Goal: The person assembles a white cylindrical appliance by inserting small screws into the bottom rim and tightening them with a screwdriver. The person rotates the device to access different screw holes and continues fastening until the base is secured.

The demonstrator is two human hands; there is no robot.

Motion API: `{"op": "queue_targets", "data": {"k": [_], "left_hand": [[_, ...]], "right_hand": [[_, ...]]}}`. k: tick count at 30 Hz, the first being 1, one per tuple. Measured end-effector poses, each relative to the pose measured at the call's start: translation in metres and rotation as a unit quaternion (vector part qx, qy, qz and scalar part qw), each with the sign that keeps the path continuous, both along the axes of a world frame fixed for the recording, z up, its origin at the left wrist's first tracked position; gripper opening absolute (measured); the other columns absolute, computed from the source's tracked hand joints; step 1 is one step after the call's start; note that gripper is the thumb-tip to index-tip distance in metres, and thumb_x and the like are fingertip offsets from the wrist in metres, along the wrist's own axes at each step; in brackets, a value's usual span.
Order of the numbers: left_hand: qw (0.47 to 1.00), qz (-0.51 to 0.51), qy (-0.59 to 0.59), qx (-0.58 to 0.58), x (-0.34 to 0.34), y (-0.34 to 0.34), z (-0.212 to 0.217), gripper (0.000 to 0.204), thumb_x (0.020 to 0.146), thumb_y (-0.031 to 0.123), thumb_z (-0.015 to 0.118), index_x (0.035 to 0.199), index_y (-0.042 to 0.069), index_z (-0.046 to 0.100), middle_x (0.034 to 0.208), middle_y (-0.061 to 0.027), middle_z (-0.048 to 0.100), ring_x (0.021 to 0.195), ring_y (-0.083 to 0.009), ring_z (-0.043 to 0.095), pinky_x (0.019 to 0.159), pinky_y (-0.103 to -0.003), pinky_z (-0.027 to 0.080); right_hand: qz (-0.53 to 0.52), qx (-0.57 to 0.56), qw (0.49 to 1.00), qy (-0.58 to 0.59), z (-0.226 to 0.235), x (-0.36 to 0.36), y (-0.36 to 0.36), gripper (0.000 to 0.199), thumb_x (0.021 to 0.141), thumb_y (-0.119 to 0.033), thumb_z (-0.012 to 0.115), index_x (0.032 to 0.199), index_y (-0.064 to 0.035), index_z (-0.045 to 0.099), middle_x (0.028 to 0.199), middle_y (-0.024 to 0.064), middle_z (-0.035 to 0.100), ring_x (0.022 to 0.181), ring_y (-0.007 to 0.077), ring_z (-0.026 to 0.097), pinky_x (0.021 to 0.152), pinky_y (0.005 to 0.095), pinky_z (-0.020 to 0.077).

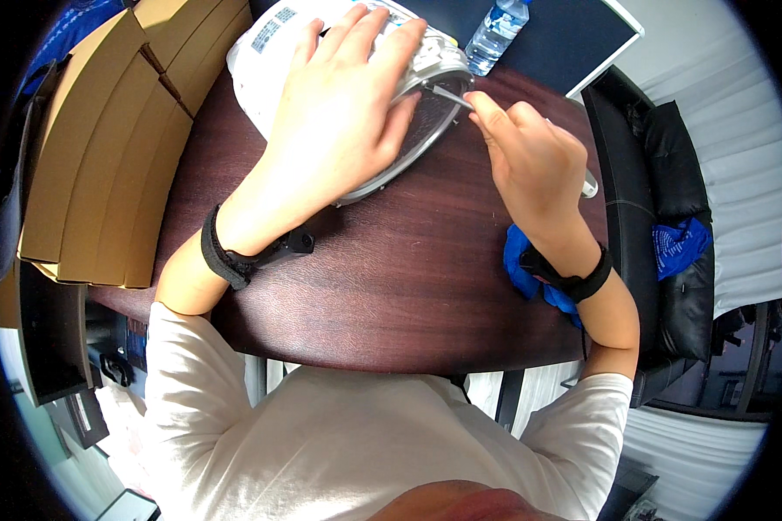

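A white, rounded appliance (261, 78) with printed labels lies at the far side of the table. Its near face has a dark mesh inside a shiny grey rim (382, 181). My left hand (343, 104) holds it, fingers spread over the top and thumb by the rim. Closed in a pinch, my right hand (530, 156) grips a thin metal-shafted tool (450, 95), whose tip reaches the rim. The tool's handle is hidden inside that hand, so its exact kind does not show.
Brown cardboard boxes (87, 174) line the left side of the dark wood table (391, 286). A water bottle (497, 36) stands behind the appliance. Blue cloth (520, 265) lies under my right wrist, near a small white-ended object (590, 185). A black sofa (669, 174) is at right.
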State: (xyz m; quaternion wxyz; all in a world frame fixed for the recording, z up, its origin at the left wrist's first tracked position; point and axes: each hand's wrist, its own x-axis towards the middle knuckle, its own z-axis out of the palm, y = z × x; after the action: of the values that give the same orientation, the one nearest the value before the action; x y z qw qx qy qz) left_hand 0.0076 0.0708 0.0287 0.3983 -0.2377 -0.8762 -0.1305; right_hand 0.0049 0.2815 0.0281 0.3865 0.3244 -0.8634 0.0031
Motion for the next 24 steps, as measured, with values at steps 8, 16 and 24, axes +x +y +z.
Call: {"op": "queue_targets", "data": {"k": [8, 16, 24], "left_hand": [[1.0, -0.006, 0.001, 0.002, 0.0002, -0.0002, 0.0003, 0.057, 0.081, 0.016, 0.066, 0.134, 0.007, 0.049, 0.132, -0.0215, 0.052, 0.127, -0.0386, 0.047, 0.107, -0.052, 0.033], [1.0, -0.006, -0.001, 0.002, -0.0006, 0.0018, 0.0008, 0.057, 0.081, 0.016, 0.066, 0.134, 0.006, 0.049, 0.132, -0.0214, 0.053, 0.128, -0.0384, 0.046, 0.107, -0.052, 0.033], [1.0, -0.009, 0.001, 0.004, -0.0005, 0.0029, 0.0023, 0.057, 0.081, 0.016, 0.066, 0.135, 0.006, 0.048, 0.132, -0.0215, 0.052, 0.127, -0.039, 0.047, 0.107, -0.052, 0.033]], "right_hand": [[-0.001, 0.004, 1.0, 0.0, -0.0002, -0.0007, 0.0003, 0.025, 0.083, -0.018, 0.064, 0.108, -0.0216, 0.069, 0.064, 0.0007, 0.048, 0.055, 0.0178, 0.058, 0.049, 0.0307, 0.045], [0.016, -0.003, 1.0, -0.004, 0.0004, -0.0015, 0.0013, 0.024, 0.084, -0.018, 0.065, 0.107, -0.0212, 0.069, 0.064, 0.0012, 0.048, 0.056, 0.0187, 0.058, 0.049, 0.0316, 0.0449], [0.01, -0.009, 1.0, -0.007, 0.0002, -0.0019, 0.0029, 0.024, 0.084, -0.018, 0.065, 0.107, -0.0203, 0.068, 0.065, 0.0016, 0.048, 0.057, 0.0184, 0.059, 0.05, 0.032, 0.045]]}}
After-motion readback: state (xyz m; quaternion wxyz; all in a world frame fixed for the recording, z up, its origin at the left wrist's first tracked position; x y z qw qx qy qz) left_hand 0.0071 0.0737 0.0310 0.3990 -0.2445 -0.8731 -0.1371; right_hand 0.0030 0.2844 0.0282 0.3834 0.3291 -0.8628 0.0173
